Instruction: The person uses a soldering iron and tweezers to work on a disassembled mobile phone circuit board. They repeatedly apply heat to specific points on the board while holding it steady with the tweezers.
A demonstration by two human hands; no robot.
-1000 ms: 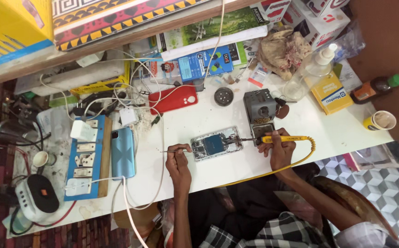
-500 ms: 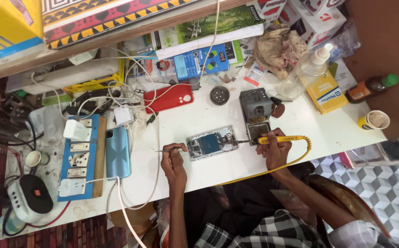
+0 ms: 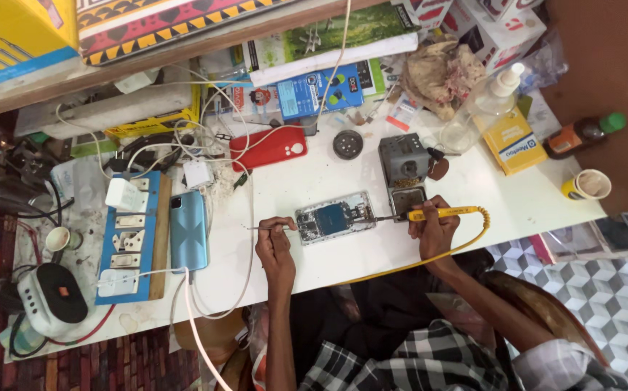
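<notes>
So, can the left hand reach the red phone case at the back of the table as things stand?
Probably yes. The left hand holds tweezers at the opened phone; only bare white table and one thin cable lie between it and the red phone case.

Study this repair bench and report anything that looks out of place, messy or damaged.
The opened phone lies with its insides bare between the left hand and right hand. White cables sprawl tangled behind the blue socket board. A crumpled, stained rag sits among boxes.
</notes>
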